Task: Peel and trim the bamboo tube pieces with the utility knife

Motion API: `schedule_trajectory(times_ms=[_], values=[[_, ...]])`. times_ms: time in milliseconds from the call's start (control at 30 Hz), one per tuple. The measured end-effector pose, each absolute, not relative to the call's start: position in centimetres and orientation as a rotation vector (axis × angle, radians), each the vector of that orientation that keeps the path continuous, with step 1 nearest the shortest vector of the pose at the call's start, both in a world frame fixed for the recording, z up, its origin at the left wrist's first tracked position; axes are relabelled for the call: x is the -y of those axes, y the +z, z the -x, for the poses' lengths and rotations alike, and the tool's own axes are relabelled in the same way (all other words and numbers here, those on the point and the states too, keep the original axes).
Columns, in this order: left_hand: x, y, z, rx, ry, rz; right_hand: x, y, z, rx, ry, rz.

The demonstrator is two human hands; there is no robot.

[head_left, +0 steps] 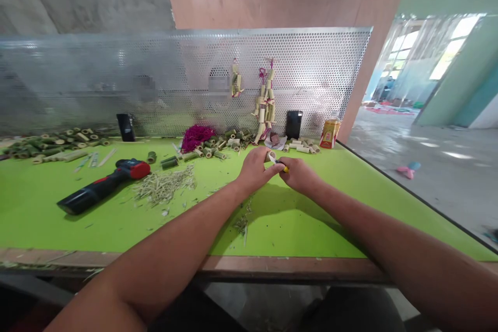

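Both hands meet above the green tabletop (pixel 334 223), near its middle. My left hand (pixel 257 168) is wrapped round a short bamboo piece (pixel 271 155), whose pale cut end shows at the fingertips. My right hand (pixel 299 174) grips a small knife (pixel 286 169) with a yellow and dark handle. Its blade lies against the bamboo piece, and my left thumb reaches to the knife. Thin shavings (pixel 241 224) are scattered on the green surface below the hands.
A black and red power tool (pixel 105 187) lies at left beside a shavings pile (pixel 165 185). Behind are bamboo pieces (pixel 58 142), magenta string (pixel 197 137), a dark phone (pixel 294 124) and a bottle (pixel 330 132). Bamboo strings (pixel 266 104) hang on the perforated metal panel (pixel 311 57).
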State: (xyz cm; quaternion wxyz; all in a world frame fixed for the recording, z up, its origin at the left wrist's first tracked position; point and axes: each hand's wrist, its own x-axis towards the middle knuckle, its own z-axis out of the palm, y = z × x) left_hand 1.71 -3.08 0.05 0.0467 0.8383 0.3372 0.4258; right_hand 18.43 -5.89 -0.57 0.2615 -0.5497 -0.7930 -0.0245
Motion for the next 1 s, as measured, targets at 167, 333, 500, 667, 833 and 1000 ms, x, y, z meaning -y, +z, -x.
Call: schedule_trajectory(times_ms=[167,333,500,667,833,1000], values=[[3.2,0.2,-1.7,-1.066,1.313,-2.545,6.1,-0.1,-18.4,2.161,-0.127,1.506],[3.3,0.3,-1.7,-1.085,1.305,-2.56,6.4,0.1,-18.3,2.162,-0.159,1.52],[3.5,0.4,-1.7,-1.135,1.291,-2.552,6.5,0.3,-18.3,2.131,-0.177,1.581],[3.9,0.8,-1.7,-1.118,1.286,-2.556,6.6,0.4,-18.4,2.148,-0.181,1.579],[4.1,1.0,-1.6,-1.127,1.231,-2.572,6.6,0.5,-18.5,2.171,-0.222,1.611],[4.2,0.9,-1.7,-1.144,1.282,-2.539,6.5,0.6,-18.7,2.162,-0.304,1.619]])
